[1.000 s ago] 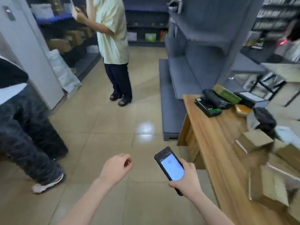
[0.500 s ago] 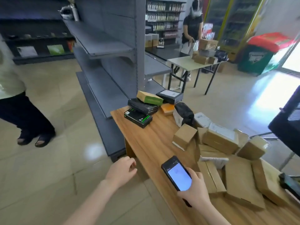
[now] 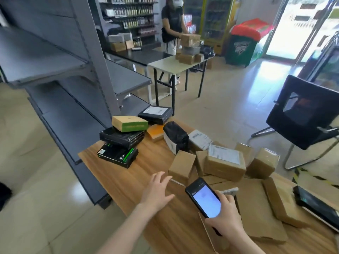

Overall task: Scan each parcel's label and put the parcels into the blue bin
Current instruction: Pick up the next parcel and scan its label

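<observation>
Your right hand (image 3: pixel 225 217) is gripping the phone (image 3: pixel 203 197). Its fingers are curling round the right edge and the lit screen is tilting up toward you, probably so you are reading the scan page while the back is facing the parcels.

Your left hand (image 3: pixel 157 189) is holding nothing. Its fingers are spreading straight over the tabletop (image 3: pixel 128 184), with the tips just short of the box (image 3: pixel 181 165) at the near left edge of the pile (image 3: pixel 201 160). I cannot tell whether they are touching it. That box is standing on edge and leaning on its neighbours, with no label showing on the faces toward you. I judge you are reaching to turn it and find the label before scanning.

Behind it, a labelled box (image 3: pixel 224 165) is lying with its white label facing up, ready to scan as it is. 2 flat boxes (image 3: pixel 256 213) are lying toward the right edge, beside your phone hand. Near the far left corner, black boxes (image 3: pixel 121 138) are sitting stacked with a green box (image 3: pixel 129 122) on top, and a bag (image 3: pixel 175 136) is standing just beside them.

Every parcel in view is lying on the tabletop and the bin is not showing anywhere, so I judge most of the job is waiting.

A chair (image 3: pixel 302 114) is standing off the far right corner, and a shelf (image 3: pixel 55 59) is running along the left.
</observation>
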The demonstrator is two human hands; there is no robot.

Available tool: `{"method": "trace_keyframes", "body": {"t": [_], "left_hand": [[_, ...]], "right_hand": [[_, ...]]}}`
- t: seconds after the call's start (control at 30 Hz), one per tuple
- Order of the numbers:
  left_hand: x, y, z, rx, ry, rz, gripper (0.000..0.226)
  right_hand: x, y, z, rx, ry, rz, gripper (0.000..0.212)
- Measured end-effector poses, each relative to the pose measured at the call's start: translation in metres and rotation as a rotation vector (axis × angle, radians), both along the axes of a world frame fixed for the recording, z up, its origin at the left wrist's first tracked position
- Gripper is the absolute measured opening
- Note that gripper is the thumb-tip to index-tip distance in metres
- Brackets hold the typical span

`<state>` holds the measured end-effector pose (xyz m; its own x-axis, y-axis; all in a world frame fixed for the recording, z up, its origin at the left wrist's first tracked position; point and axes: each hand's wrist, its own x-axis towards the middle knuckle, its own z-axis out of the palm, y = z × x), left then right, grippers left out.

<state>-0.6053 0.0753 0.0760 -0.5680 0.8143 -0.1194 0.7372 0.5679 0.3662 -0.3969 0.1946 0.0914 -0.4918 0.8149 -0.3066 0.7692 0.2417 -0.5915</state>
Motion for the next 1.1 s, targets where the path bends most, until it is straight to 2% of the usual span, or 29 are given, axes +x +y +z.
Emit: {"method": "trace_keyframes", "body": {"t": [0.23, 0.37, 0.47, 0.7, 0.77, 0.9, 1.0, 1.1], "left_hand": [[-0.030, 0.091, -0.033, -0.035, -0.002, -0.106, 0.072], [-0.040, 0.127, -0.052, -0.029, -0.077, -0.054, 0.076], [-0.048, 0.135, -0.064, -0.056, -0.092, -0.038, 0.083], [-0.076, 0.106, -0.062, -0.110, -0.117, -0.224, 0.092], [-0.093, 0.091, -0.056, -0.097, -0.212, -0.235, 0.089], [-0.134, 0.073, -0.046, -0.034, -0.468, -0.100, 0.074], [-0.157, 0.059, -0.046, -0.016, -0.455, -0.043, 0.054], [-0.163, 0.046, -0.047, 0.090, -0.386, -0.001, 0.048]], "right_hand": [[-0.022, 0.013, -0.002, -0.010, -0.026, -0.174, 0.106], [-0.036, 0.017, -0.006, -0.036, -0.041, -0.239, 0.106], [-0.043, 0.018, -0.009, -0.047, -0.041, -0.274, 0.106], [-0.060, 0.018, -0.011, -0.089, -0.087, -0.257, 0.105], [-0.067, 0.016, -0.011, -0.086, -0.091, -0.241, 0.104], [-0.085, 0.014, -0.011, -0.042, -0.099, -0.174, 0.104], [-0.100, 0.012, -0.014, -0.054, -0.094, -0.147, 0.104], [-0.110, 0.009, -0.017, -0.055, -0.083, -0.144, 0.105]]}}
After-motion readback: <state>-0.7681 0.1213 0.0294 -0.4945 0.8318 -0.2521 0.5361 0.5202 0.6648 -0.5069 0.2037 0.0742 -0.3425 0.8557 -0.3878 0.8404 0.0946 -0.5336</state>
